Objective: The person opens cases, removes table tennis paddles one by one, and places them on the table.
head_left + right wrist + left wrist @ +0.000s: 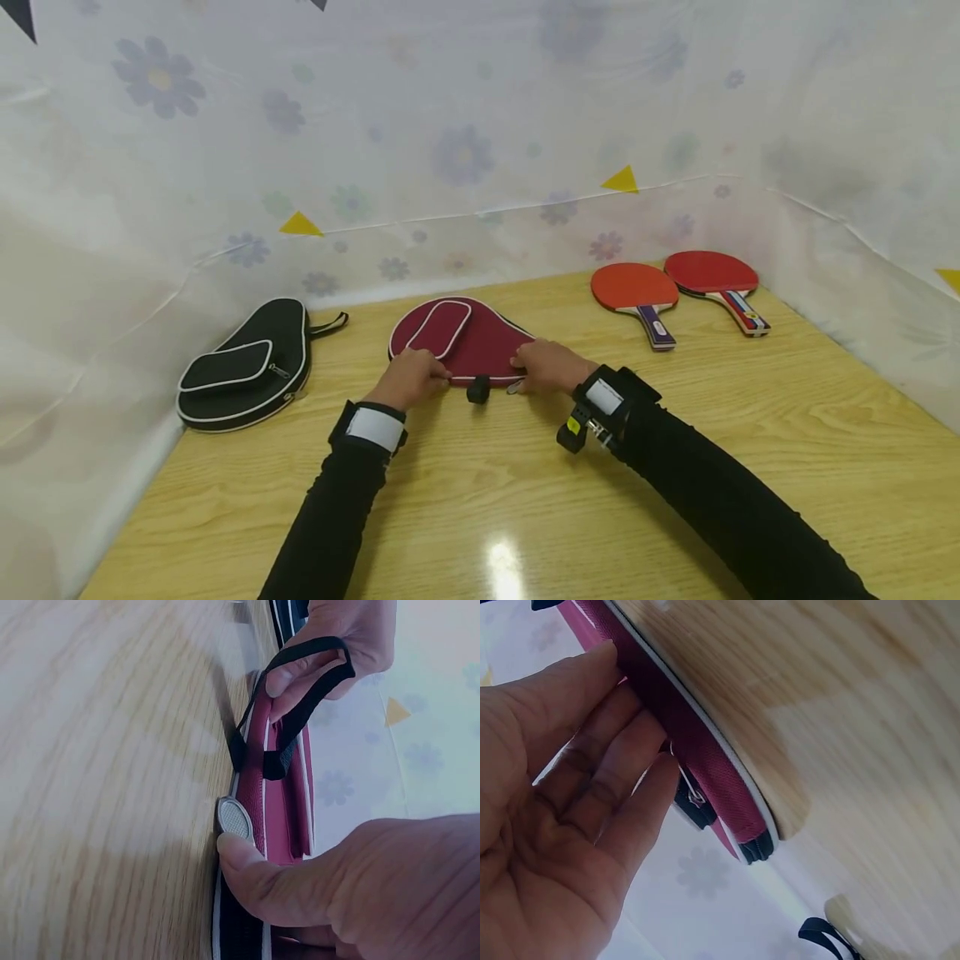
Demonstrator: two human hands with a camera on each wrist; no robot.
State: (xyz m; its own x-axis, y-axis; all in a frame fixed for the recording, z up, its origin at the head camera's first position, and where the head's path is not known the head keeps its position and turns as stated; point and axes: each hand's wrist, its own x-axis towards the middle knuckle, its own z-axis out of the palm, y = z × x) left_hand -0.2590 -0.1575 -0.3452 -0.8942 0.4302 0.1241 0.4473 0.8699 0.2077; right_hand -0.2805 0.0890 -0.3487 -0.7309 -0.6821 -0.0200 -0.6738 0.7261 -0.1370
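A maroon paddle case (480, 337) with white piping lies flat on the wooden table (525, 508). My left hand (408, 379) rests on its near left edge, fingers laid fairly straight along the top (562, 810), beside the case's black strap loop (315, 697). My right hand (547, 367) holds the near right edge. Its thumb (240, 855) presses against the side seam just below the silver zipper pull (234, 817), and its fingers lie on top. The case (281, 787) looks zipped closed here. A small metal zip tab (696, 796) shows near my left fingertips.
A black paddle case (247, 367) lies at the left by the curtain wall. Two red table tennis paddles (636, 287) (712, 273) lie at the far right. Flowered fabric walls close in the table on the left, back and right.
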